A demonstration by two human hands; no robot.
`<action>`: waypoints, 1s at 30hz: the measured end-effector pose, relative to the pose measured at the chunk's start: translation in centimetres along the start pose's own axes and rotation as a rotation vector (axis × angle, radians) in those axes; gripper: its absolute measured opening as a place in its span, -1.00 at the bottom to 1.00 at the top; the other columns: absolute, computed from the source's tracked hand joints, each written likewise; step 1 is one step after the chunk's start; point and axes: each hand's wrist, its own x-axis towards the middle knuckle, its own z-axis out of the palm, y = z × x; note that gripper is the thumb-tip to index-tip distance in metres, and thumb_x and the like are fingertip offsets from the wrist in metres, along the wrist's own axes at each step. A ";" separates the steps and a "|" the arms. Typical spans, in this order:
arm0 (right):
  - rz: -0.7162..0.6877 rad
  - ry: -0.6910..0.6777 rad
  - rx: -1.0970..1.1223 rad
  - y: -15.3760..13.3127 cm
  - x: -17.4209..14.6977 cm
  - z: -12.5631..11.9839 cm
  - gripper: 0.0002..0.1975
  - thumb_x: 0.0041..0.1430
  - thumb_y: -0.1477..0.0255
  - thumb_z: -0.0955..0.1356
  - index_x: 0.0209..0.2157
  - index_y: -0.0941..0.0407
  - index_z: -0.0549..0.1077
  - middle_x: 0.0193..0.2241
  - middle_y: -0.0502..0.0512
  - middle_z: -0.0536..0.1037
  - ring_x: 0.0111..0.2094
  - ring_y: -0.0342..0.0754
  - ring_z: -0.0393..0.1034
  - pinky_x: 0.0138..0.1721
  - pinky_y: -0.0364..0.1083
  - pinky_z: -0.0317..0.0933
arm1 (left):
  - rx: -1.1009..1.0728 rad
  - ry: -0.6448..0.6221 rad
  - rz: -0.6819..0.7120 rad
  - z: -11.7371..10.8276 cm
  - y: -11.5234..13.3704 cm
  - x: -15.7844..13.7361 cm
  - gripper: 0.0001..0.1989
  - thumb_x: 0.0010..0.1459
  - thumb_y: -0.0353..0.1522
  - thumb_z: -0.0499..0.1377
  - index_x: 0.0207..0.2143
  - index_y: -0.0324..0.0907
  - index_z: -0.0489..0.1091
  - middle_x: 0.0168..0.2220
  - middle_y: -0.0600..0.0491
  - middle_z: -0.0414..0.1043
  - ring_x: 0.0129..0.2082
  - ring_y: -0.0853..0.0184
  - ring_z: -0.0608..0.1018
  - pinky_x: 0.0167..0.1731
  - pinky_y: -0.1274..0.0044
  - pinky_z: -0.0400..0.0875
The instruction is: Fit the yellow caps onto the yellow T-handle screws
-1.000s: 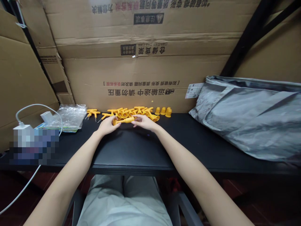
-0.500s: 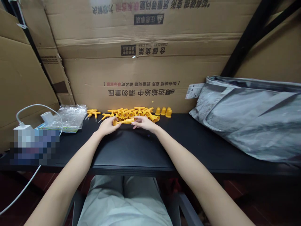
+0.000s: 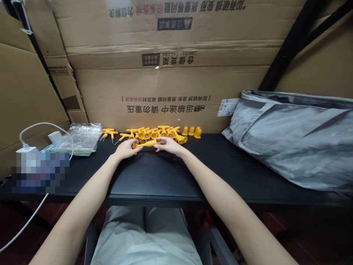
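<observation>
Between my two hands lies a yellow plastic corkscrew (image 3: 149,143), level above the black tabletop. My left hand (image 3: 127,148) is closed on its handle end. The fingers of my right hand (image 3: 168,144) pinch its wider, bell-shaped end. Just behind my hands is a row of yellow corkscrews (image 3: 154,133), several with cup-shaped ends facing me. To the left rest a few yellow handles with bare metal spirals (image 3: 109,133). Loose yellow caps (image 3: 192,131) stand at the right of the row.
Clear plastic bags (image 3: 84,137) lie at the left. Beside them are a white charger (image 3: 27,158) with a cable and a blurred-out item. A large grey bag (image 3: 292,140) occupies the right side of the black table (image 3: 154,180). Printed cardboard (image 3: 165,81) walls the back.
Both hands stay in nearly the same spot. The corkscrew has turned slightly in my left fingers, and a bit of its handle now shows below them.
</observation>
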 end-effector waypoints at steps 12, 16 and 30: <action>-0.249 0.117 0.025 -0.3 0.3 -0.2 -0.57 -0.07 0.41 0.47 -0.11 0.13 0.39 -0.30 0.05 0.50 -0.42 -0.10 0.50 -0.14 0.01 0.37 | -0.114 0.130 0.067 0.5 -0.7 0.2 -0.39 0.09 -0.08 0.12 0.15 -0.09 0.16 0.10 -0.05 0.32 0.00 0.22 0.44 -0.03 0.41 0.35; -0.415 0.452 -0.116 -1.2 0.3 -1.3 -0.58 -0.01 0.36 0.42 -0.06 0.11 0.37 -0.22 0.11 0.50 -0.36 -0.05 0.49 -0.22 -0.01 0.38 | -0.161 0.213 0.085 1.0 -1.2 0.4 -0.32 0.10 -0.13 0.13 0.23 -0.13 0.03 0.12 -0.11 0.27 0.08 0.20 0.38 0.06 0.35 0.29; -0.364 0.757 -0.866 1.6 1.6 -1.7 -0.59 0.17 0.53 0.23 0.07 0.12 0.36 -0.03 0.21 0.49 -0.02 0.10 0.37 0.19 0.22 -0.04 | -0.067 0.026 0.110 1.2 -1.0 0.5 -0.73 0.11 -0.27 0.08 -0.19 -0.18 0.43 -0.18 -0.04 0.40 -0.10 0.24 0.45 0.02 0.37 0.33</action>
